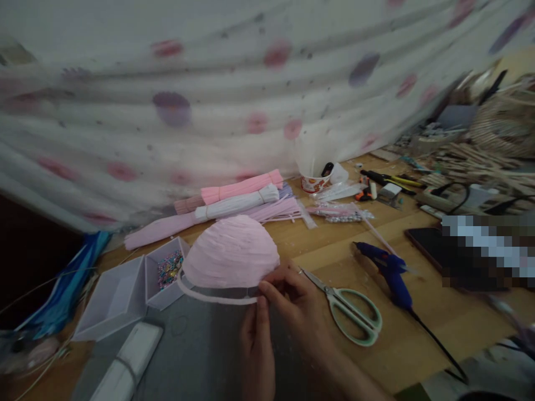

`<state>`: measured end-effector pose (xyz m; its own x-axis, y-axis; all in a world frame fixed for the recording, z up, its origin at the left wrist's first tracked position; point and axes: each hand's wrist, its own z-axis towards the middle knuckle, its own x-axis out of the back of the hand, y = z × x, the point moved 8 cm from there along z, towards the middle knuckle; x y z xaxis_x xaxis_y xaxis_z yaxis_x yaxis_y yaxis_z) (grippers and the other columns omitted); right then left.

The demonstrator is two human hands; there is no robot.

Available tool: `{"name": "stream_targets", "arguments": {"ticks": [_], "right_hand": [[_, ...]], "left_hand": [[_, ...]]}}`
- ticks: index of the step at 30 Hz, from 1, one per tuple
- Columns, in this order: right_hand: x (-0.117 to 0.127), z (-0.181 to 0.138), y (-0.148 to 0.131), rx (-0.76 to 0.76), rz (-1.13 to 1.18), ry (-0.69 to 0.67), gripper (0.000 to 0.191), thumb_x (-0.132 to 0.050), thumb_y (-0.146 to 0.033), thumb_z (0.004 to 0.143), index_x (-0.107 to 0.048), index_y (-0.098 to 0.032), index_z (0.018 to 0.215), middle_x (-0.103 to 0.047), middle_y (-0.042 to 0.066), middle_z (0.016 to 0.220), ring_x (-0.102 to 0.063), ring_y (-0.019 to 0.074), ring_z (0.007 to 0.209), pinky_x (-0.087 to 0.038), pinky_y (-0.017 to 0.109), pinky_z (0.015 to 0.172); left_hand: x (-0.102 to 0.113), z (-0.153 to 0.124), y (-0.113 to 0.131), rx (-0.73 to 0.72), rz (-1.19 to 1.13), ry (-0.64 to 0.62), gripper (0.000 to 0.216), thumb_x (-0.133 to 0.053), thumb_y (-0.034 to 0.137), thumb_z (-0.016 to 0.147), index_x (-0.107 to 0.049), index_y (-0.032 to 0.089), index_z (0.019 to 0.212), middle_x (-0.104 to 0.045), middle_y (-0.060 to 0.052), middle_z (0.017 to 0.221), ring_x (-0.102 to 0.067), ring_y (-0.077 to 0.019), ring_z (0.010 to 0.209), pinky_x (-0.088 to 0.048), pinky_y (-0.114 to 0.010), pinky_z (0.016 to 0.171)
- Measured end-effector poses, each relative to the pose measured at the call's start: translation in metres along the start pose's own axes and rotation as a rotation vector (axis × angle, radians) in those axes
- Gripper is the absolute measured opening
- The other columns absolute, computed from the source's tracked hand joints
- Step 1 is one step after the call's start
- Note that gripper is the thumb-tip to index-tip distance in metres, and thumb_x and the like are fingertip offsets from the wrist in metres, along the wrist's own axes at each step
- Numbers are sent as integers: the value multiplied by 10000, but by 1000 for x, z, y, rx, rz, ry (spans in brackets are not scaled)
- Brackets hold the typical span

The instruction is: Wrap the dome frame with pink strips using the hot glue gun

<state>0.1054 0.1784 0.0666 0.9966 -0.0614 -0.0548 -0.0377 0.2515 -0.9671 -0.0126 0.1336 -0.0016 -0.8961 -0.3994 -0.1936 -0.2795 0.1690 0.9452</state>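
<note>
A pink dome wrapped in pink strips (231,252) rests on a grey mat (196,345) in the middle of the wooden table. A loose pink strip (217,298) runs under its lower edge. My right hand (295,303) pinches the dome's right rim and the strip's end with its fingers closed. Just below that spot, my left hand (256,348) has its fingertips pressed against the strip. Green-handled scissors (349,309) lie right of my hands, and a blue glue gun (388,273) lies further right.
Bundles of pink and white strips (238,200) lie behind the dome. White boxes, one with coloured beads (169,269), stand at the left. A paper cup (314,181), pliers and sticks crowd the back right. A spotted curtain hangs behind.
</note>
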Motion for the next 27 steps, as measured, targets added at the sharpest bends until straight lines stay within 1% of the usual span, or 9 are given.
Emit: {"name": "stream_targets", "arguments": {"ticks": [4, 8, 10, 12, 16, 19, 23, 25, 27], "right_hand": [[19, -3, -7, -51, 60, 85, 166, -716, -325, 846, -697, -207, 730, -618, -8, 702, -557, 133, 636, -427, 241, 569], [46, -6, -12, -73, 72, 185, 203, -738, -371, 801, -692, -202, 699, -610, -2, 656, -547, 142, 617, -428, 245, 559], [57, -6, -9, -115, 100, 210, 222, -751, -401, 776, -690, -199, 707, -594, -7, 635, -535, 140, 597, -428, 244, 546], [63, -7, -3, -172, 157, 223, 246, -765, -426, 752, -681, -198, 714, -571, -18, 613, -515, 132, 571, -420, 240, 532], [65, -9, 3, -211, 208, 258, 267, -770, -439, 717, -652, -200, 688, -521, -37, 590, -472, 120, 548, -404, 242, 528], [55, -11, 1, -195, 195, 215, 227, -740, -409, 759, -649, -212, 695, -530, -33, 597, -494, 132, 553, -411, 250, 528], [46, -16, -9, -97, 114, 199, 158, -708, -345, 808, -676, -216, 722, -581, -7, 671, -551, 149, 619, -439, 256, 567], [44, -20, -14, -39, 67, 200, 121, -697, -290, 813, -689, -210, 723, -587, -2, 709, -552, 140, 642, -442, 249, 589], [42, -24, -17, 22, 41, 192, 107, -683, -247, 825, -689, -206, 726, -585, -4, 729, -546, 129, 657, -446, 233, 602]], "left_hand": [[-14, -4, 4, -14, 19, -30, 479, -692, 612, 788, -790, 186, 984, -783, -134, 1086, -683, -323, 1116, -520, -417, 962], [-40, -10, 3, 8, 12, -148, 431, -745, 565, 762, -800, 201, 985, -790, -122, 1087, -693, -320, 1113, -529, -413, 973], [-51, -15, 1, 7, -12, -185, 406, -778, 528, 742, -798, 205, 988, -791, -124, 1086, -711, -314, 1084, -555, -408, 946], [-56, -17, 0, -26, -43, -181, 386, -794, 500, 734, -789, 205, 983, -798, -127, 1051, -739, -303, 1013, -588, -403, 887], [-54, -16, 1, -121, -11, -167, 328, -831, 441, 714, -762, 205, 932, -806, -121, 950, -772, -274, 867, -630, -356, 755], [-46, -11, 5, -178, 23, -156, 316, -847, 419, 701, -744, 210, 914, -807, -113, 908, -780, -265, 807, -639, -333, 707], [-37, -9, 12, -213, 28, -137, 371, -905, 382, 616, -738, 223, 908, -810, -99, 912, -781, -279, 796, -643, -331, 686], [-32, -13, 14, -197, 14, -96, 385, -913, 398, 593, -740, 225, 891, -810, -94, 913, -778, -290, 806, -641, -341, 695], [-28, -21, 14, -178, 4, -37, 381, -889, 441, 620, -739, 228, 897, -809, -90, 938, -772, -293, 844, -633, -353, 729]]}}
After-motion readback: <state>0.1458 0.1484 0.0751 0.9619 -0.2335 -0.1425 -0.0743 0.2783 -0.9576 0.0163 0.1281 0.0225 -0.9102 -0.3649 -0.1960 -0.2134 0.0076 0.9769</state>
